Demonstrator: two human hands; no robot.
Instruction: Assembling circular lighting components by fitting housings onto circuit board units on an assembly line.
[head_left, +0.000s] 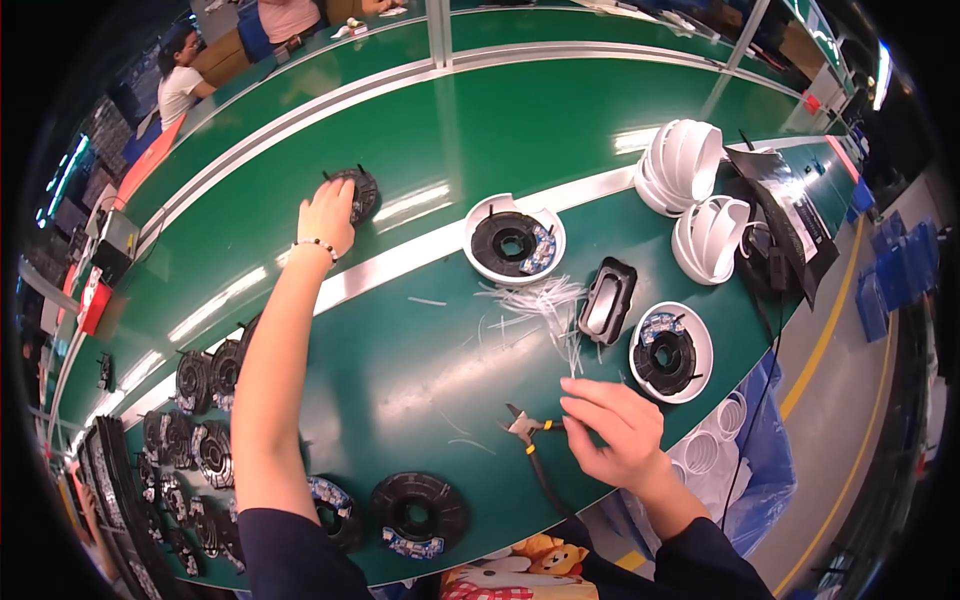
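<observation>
My left hand [328,218] reaches far over the bench, its fingers closed on the edge of a round black plastic part [364,195] with short prongs. My right hand [618,432] hovers at the near right, fingers loosely bent and thumb apart, with nothing visible in it. Just left of it lies a pair of cutting pliers [530,435] with black and yellow handles, jaws apart. Beyond its fingertips is a pile of thin white plastic strips [545,305]. Two white round housings, one far [481,262] and one near [704,350], each hold a black ring with a blue circuit board.
A black oblong tray [608,300] lies between the housings. White shells [690,165] are stacked at the back right beside black sheets [790,215]. Several black rings [420,510] with circuit boards cover the left front. A blue bag [765,450] hangs beyond the right edge.
</observation>
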